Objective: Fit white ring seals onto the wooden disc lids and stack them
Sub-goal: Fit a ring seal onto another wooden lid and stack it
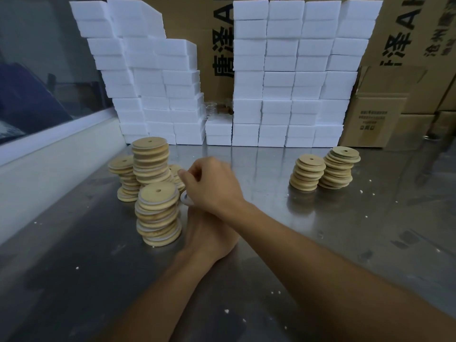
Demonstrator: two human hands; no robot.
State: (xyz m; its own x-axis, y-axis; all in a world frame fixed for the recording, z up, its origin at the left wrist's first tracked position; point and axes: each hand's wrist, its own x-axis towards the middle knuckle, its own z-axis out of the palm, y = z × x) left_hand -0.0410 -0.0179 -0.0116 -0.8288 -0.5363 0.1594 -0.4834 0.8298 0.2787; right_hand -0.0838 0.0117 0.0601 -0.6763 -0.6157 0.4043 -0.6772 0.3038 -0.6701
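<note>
Both hands met near the centre of the metal counter [320,243], just right of the nearest stack of wooden disc lids [158,215]. The right hand [212,186] lay above and across the left hand [209,238], forearms crossing. The right grip was clenched in a pinch with fingers curled; a white ring seal [185,198] showed just below its fingers, at the left edge of the hand. Whether the fingers actually pinched the seal could not be told. The left hand sat largely under the right wrist; the state of its grip could not be told.

Four sealed stacks stood to the left. The nearest one leaned, with white seal edges visible between discs. Behind it stood the tallest stack [150,161], a shorter stack [124,178] at far left, and a low stack [176,176] partly hidden by the right hand.

Two more stacks stood well apart at far right: a shorter one [307,172] and, just beside it, a taller one [339,167].

White foam blocks [283,77] were piled along the far edge of the counter, with cardboard boxes [380,119] behind and to the right. Small white crumbs [77,268] were scattered on the counter surface.
</note>
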